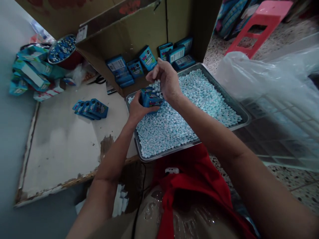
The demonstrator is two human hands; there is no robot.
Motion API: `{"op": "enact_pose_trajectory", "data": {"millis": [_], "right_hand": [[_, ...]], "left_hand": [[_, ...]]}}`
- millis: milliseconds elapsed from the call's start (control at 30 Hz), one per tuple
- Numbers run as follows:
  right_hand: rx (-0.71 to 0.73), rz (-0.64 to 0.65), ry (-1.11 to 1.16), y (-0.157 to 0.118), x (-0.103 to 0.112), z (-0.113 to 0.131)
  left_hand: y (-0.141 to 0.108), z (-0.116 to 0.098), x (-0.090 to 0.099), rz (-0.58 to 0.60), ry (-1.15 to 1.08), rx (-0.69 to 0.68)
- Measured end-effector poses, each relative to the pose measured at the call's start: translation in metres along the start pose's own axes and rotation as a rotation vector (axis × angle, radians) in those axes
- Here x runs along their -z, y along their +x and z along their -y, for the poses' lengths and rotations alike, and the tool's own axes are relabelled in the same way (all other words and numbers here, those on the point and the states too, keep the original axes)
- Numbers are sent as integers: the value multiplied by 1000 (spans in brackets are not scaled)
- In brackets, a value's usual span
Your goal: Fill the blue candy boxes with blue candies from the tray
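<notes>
My left hand [139,108] is wrapped round a few small blue candy boxes [150,99], held together above the tray's left part. Just over their tops, my right hand [167,79] is cupped with its fingers curled. Small pale blue and white candies [156,87] sit between that hand and the boxes. Below both hands a metal tray [165,156] is spread with many more of these candies. How full the held boxes are is hidden by the candies and my right hand.
A row of blue boxes [91,109] stands on the worn white table [62,146]. More boxes [147,59] lie in an open cardboard box [139,28]. Scissors [99,80] and a bowl of wrapped sweets [62,49] are at left. A red stool [260,28] and plastic bag [271,76] are right.
</notes>
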State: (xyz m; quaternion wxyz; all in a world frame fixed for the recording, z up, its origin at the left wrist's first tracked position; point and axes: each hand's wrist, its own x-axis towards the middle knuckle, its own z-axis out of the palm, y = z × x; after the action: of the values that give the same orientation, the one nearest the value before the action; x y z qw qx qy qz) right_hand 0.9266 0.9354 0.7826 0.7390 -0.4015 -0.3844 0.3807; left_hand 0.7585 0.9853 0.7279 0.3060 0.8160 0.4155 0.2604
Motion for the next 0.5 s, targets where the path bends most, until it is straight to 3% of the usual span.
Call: {"op": "enact_pose_trajectory", "data": {"millis": [67, 167, 267, 333, 433, 500], "right_hand": [[1, 44, 10, -8, 11, 2], [-16, 58, -93, -23, 50, 1], [-5, 27, -545, -32, 100, -13], [10, 117, -860, -32, 125, -29], [40, 297, -1108, -19, 132, -56], [71, 367, -1195, -5, 122, -72]], "left_hand": [[1, 1, 4, 1, 18, 0], [2, -3, 23, 46, 130, -11], [3, -14, 51, 181, 345, -20], [5, -22, 63, 302, 513, 11], [15, -23, 63, 458, 678, 52], [24, -13, 55, 468, 673, 29]]}}
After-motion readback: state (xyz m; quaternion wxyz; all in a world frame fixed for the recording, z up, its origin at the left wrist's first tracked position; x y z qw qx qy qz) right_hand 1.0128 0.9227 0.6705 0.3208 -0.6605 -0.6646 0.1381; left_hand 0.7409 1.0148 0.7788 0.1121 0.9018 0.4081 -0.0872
